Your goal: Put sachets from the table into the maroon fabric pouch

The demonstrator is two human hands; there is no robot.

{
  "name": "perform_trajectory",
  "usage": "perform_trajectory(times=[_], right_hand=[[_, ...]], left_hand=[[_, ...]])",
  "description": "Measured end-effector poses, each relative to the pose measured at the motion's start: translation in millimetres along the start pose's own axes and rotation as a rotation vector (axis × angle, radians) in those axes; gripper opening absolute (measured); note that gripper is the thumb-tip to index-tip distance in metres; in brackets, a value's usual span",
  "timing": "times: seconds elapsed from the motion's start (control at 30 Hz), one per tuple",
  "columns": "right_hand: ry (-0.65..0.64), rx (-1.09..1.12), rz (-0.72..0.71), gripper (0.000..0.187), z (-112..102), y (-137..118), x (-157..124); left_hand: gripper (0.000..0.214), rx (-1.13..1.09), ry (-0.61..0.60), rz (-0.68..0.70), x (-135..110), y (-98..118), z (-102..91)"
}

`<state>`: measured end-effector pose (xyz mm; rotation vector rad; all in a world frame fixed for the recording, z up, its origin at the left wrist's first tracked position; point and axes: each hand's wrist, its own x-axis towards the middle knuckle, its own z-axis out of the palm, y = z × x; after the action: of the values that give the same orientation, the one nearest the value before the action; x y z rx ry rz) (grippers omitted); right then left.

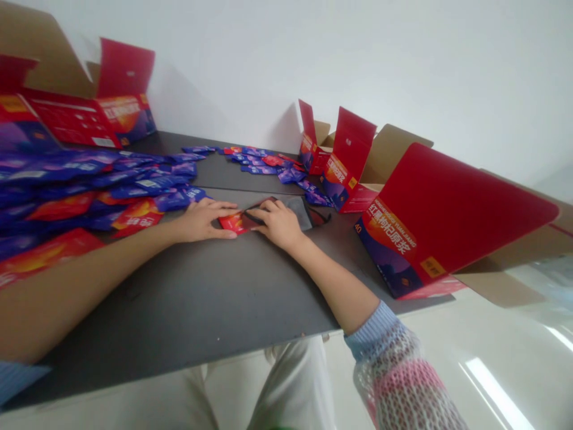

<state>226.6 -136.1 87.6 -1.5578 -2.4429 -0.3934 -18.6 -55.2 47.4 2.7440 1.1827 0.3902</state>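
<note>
A red sachet (231,223) lies on the dark tabletop between my hands, its right end at the mouth of a dark mesh drawstring pouch (299,212). My left hand (201,220) holds the sachet's left end, thumb along the near edge and fingers along the far edge. Bent over the pouch, my right hand (280,226) grips it near its mouth and covers part of it. Black cord shows at the pouch's right end. How far the sachet reaches inside is hidden.
Purple and red sachets (152,182) are heaped at the left. More sachets (259,160) trail along the back. Red boxes with raised flaps (120,119) stand at the back left; several open boxes (394,239) line the right. The table's front edge (224,364) runs above my legs.
</note>
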Motion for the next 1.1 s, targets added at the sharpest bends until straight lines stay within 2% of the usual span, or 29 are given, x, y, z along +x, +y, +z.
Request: perform_trajectory(times=[0.17, 0.4, 0.5, 0.6, 0.67, 0.73, 0.83, 0.93, 1.1], right_hand=[[0.001, -0.013, 0.095, 0.038, 0.1, 15.2, -0.2], [0.110, 0.009, 0.209, 0.040, 1.7, 33.6, -0.8], [0.230, 0.058, 0.251, 0.048, -7.5, 31.8, -3.0], [0.289, 0.084, 0.244, 0.055, -14.8, 15.7, -6.7], [0.224, 0.100, 0.188, 0.059, -14.6, 0.3, -9.1], [0.103, 0.106, 0.085, 0.063, -10.5, -13.8, -10.9], [-0.003, 0.081, 0.003, 0.066, -3.3, -24.1, -10.4], [-0.011, 0.063, 0.111, 0.062, -1.4, -19.5, -5.0], [-0.066, -0.031, 0.389, 0.060, -2.2, 6.5, 5.1]], left_hand=[[0.083, 0.033, 0.000, -0.017, -1.0, 2.3, 0.7], [0.086, 0.028, -0.030, -0.019, -0.3, 0.7, -1.5], [0.082, 0.032, -0.031, -0.043, -1.0, 4.4, -1.8], [0.081, 0.045, -0.027, -0.063, -1.6, 8.7, -1.5], [0.082, 0.052, -0.029, -0.074, -2.1, 11.8, -1.6], [0.082, 0.047, -0.034, -0.092, -2.4, 14.7, -2.2], [0.081, 0.029, -0.043, -0.117, -2.0, 16.5, -3.8], [0.083, 0.019, -0.063, -0.121, -0.4, 14.4, -5.3], [0.086, 0.026, -0.073, -0.124, 1.2, 16.7, -6.2]])
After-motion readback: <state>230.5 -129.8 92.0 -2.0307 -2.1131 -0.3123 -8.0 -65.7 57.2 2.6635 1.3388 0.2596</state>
